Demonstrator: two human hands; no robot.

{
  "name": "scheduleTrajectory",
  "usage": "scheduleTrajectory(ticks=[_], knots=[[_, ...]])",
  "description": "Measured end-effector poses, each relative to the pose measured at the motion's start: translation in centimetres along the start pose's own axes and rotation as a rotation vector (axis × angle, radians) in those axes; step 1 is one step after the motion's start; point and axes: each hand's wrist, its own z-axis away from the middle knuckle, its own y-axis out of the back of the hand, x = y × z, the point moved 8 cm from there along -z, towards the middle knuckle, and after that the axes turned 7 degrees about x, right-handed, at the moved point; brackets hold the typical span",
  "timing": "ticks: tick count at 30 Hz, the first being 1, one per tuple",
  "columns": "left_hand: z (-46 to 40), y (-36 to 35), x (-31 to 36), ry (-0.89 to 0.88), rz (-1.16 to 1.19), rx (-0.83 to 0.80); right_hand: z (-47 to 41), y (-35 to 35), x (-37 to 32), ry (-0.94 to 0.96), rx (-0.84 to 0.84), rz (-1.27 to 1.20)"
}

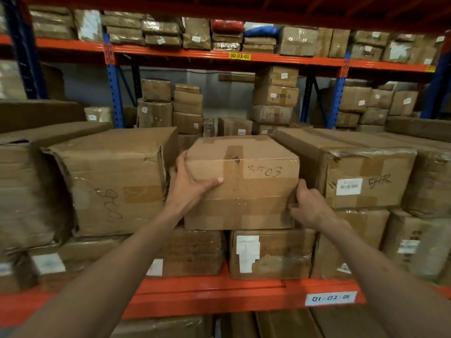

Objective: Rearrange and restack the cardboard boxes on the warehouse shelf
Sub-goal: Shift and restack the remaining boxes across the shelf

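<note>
A taped cardboard box marked "3503" (244, 176) sits in the middle of the shelf, on top of two lower boxes (268, 254). My left hand (188, 189) grips its left front corner, thumb across the front face and fingers wrapped round the left side. My right hand (307, 206) holds the lower right corner, fingers tucked into the gap beside the neighbouring box. Both forearms reach up from the bottom of the view.
A dented large box (109, 181) stands close on the left, a labelled box marked "54R" (361, 176) tight on the right. The orange shelf beam (219, 296) runs below, with a label "01-02-01" (330, 298). More boxes fill the racks behind and above.
</note>
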Motion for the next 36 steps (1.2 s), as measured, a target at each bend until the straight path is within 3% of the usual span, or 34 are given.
scheduleTrajectory(ticks=[3, 5, 9, 11, 14, 17, 30, 36], knots=[[0.0, -0.6, 0.2, -0.012, -0.008, -0.103, -0.4, 2.4, -0.6, -0.024, 0.055, 0.155], [-0.4, -1.5, 0.8, -0.047, -0.031, -0.128, -0.9, 5.1, -0.6, -0.018, 0.183, 0.241], [-1.8, -2.4, 1.6, -0.037, -0.053, -0.189, -1.6, 8.5, -4.2, 0.293, 0.408, 0.292], [-1.9, -2.4, 1.9, -0.044, -0.068, -0.204, -3.2, 8.2, -5.4, 0.396, 0.326, 0.472], [-1.4, -2.9, 2.0, -0.051, -0.062, -0.191, -6.5, 6.6, -4.1, 0.349, 0.031, 0.815], [-1.2, -3.2, 2.0, -0.094, -0.062, -0.147, -7.7, 6.1, -3.0, 0.342, -0.025, 0.963], [1.0, -2.9, 2.7, -0.110, -0.040, -0.076, -7.2, 7.0, -3.1, 0.426, -0.002, 1.002], [0.6, -3.1, 3.0, -0.134, -0.117, -0.164, -6.7, 6.9, -3.7, 0.414, -0.052, 0.967]])
